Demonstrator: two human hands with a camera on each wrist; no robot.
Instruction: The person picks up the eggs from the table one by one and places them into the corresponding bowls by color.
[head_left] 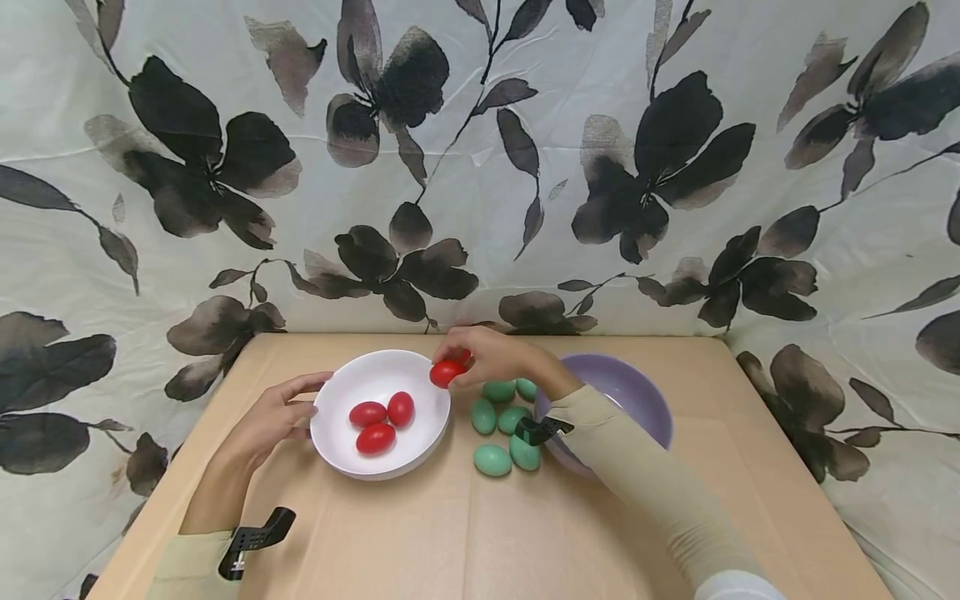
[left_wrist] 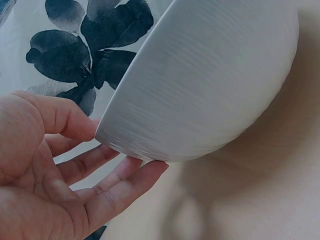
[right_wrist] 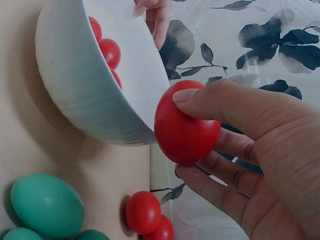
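My left hand (head_left: 272,417) grips the left edge of a white bowl (head_left: 352,375), with fingertips at its rim and against its outer wall (left_wrist: 200,85). Inside lie three red eggs (head_left: 376,438), close together. At the bowl's right rim, my right hand (head_left: 491,354) pinches another red egg (right_wrist: 186,127) between thumb and fingers. Two more red eggs (right_wrist: 143,212) sit on the table beyond that hand; in the head view it mostly hides them.
Several green eggs (head_left: 492,460) lie on the table (head_left: 360,533) between the white bowl and a purple bowl (head_left: 637,387). My right forearm reaches over the purple bowl and hides part of it. A flowered cloth (head_left: 525,208) hangs behind the table.
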